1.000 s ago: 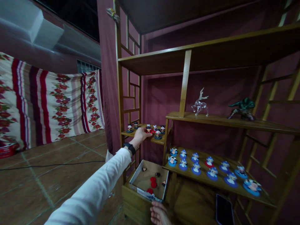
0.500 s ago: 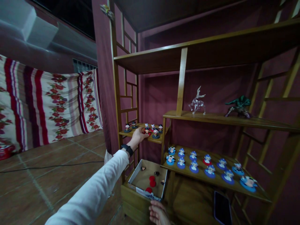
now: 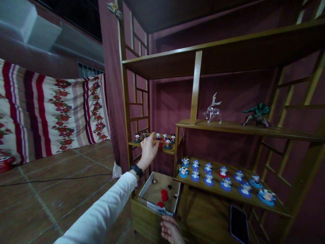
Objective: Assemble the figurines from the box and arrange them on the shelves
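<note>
My left hand [image 3: 149, 149] is raised in front of the small left shelf [image 3: 165, 149], its index finger up and thumb apart, with nothing visible in it. Just right of it is a figurine on a red base [image 3: 159, 143], partly hidden by the hand. Around it stand a black-haired figurine on a dark base [image 3: 168, 143], another at the left end [image 3: 137, 137], and small white-headed ones [image 3: 165, 137] behind. My right hand [image 3: 172, 230] is low, its fingers curled, near the front edge of an open cardboard box [image 3: 149, 183]; what it holds, if anything, is hidden.
Red discs [image 3: 164, 195] and small dark-haired parts [image 3: 169, 186] lie in the box. Two rows of blue-and-white figurines [image 3: 208, 178] fill the lower right shelf. Above are a clear deer figure [image 3: 213, 112] and a green figure [image 3: 259, 113]. A phone [image 3: 238, 223] lies below.
My left hand has drawn back and slightly left from the red-based figurine, and its index finger has lifted. The figurine stays on the shelf. My right hand has barely moved.
</note>
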`<state>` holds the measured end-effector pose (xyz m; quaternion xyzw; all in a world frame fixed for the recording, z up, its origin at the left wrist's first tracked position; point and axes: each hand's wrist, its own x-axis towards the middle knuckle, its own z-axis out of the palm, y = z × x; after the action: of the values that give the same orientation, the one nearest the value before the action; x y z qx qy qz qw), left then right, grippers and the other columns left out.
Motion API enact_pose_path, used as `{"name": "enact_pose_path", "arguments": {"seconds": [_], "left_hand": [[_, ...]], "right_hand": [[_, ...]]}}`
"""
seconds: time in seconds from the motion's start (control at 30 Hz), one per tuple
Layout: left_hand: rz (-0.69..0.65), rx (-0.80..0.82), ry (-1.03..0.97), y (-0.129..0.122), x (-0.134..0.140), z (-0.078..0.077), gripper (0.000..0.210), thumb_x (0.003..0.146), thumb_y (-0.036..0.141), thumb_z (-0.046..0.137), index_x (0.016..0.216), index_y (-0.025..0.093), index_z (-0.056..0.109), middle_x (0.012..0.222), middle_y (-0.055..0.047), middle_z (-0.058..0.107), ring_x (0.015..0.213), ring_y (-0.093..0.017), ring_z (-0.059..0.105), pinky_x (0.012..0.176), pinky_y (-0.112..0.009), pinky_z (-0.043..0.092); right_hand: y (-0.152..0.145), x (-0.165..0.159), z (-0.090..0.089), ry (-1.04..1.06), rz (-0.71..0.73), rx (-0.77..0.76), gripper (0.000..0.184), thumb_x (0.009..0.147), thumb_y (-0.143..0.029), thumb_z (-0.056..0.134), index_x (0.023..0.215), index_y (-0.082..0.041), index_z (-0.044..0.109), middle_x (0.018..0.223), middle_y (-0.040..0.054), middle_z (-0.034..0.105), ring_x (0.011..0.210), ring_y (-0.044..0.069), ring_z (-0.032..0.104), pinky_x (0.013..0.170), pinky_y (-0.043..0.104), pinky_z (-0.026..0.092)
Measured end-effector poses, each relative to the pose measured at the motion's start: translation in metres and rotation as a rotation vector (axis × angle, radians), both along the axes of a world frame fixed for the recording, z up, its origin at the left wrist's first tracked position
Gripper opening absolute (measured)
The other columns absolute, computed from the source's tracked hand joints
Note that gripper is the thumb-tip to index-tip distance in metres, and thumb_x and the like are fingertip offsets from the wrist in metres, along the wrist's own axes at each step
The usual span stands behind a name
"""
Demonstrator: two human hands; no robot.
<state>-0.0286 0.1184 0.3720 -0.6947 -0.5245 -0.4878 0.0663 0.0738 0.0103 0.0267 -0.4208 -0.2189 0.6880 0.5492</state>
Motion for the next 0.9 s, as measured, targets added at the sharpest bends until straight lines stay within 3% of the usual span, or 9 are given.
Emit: {"name": "enact_pose_path", "arguments": {"seconds": [0.07, 0.2, 0.4, 0.57, 0.9], "left_hand": [[-0.017, 0.065, 0.073, -0.009, 0.009, -0.001, 0.050, 0.079, 0.032, 0.051, 0.127, 0.024, 0.043, 0.106, -0.007, 0.064, 0.106, -0.026, 0.051, 0.089, -0.040, 0.034], [-0.016, -0.007, 0.178, -0.015, 0.027, -0.004, 0.053, 0.077, 0.036, 0.053, 0.127, 0.022, 0.043, 0.096, -0.008, 0.066, 0.101, -0.029, 0.051, 0.084, -0.040, 0.034], [0.043, -0.031, 0.274, -0.012, 0.041, -0.010, 0.055, 0.077, 0.038, 0.051, 0.129, 0.023, 0.040, 0.103, -0.010, 0.063, 0.107, -0.029, 0.046, 0.086, -0.039, 0.030], [0.072, -0.081, 0.247, -0.006, 0.047, -0.013, 0.060, 0.076, 0.039, 0.052, 0.131, 0.021, 0.037, 0.103, -0.011, 0.062, 0.108, -0.029, 0.046, 0.085, -0.038, 0.031], [-0.020, -0.136, 0.138, -0.006, 0.048, -0.011, 0.067, 0.071, 0.039, 0.059, 0.132, 0.022, 0.036, 0.103, -0.011, 0.063, 0.108, -0.030, 0.046, 0.087, -0.040, 0.031]], "right_hand": [[0.001, -0.001, -0.002, 0.002, 0.007, 0.005, 0.039, 0.047, -0.035, 0.076, 0.080, -0.020, 0.064, 0.069, 0.0012, 0.068, 0.057, 0.010, 0.058, 0.054, 0.021, 0.043], [0.004, -0.006, -0.007, -0.005, -0.014, -0.009, 0.040, 0.045, -0.035, 0.076, 0.079, -0.020, 0.063, 0.068, 0.0007, 0.067, 0.055, 0.009, 0.057, 0.053, 0.021, 0.042], [0.006, -0.005, -0.012, -0.009, -0.016, 0.009, 0.041, 0.045, -0.039, 0.075, 0.080, -0.019, 0.063, 0.069, 0.0012, 0.067, 0.055, 0.010, 0.057, 0.052, 0.021, 0.042], [0.004, -0.002, -0.010, -0.003, -0.010, 0.020, 0.043, 0.045, -0.040, 0.074, 0.080, -0.019, 0.063, 0.068, 0.0013, 0.067, 0.055, 0.010, 0.057, 0.053, 0.021, 0.042], [-0.001, -0.003, 0.002, -0.014, -0.003, 0.012, 0.040, 0.044, -0.037, 0.076, 0.078, -0.019, 0.064, 0.069, 0.0023, 0.067, 0.057, 0.012, 0.057, 0.053, 0.023, 0.042]]}}
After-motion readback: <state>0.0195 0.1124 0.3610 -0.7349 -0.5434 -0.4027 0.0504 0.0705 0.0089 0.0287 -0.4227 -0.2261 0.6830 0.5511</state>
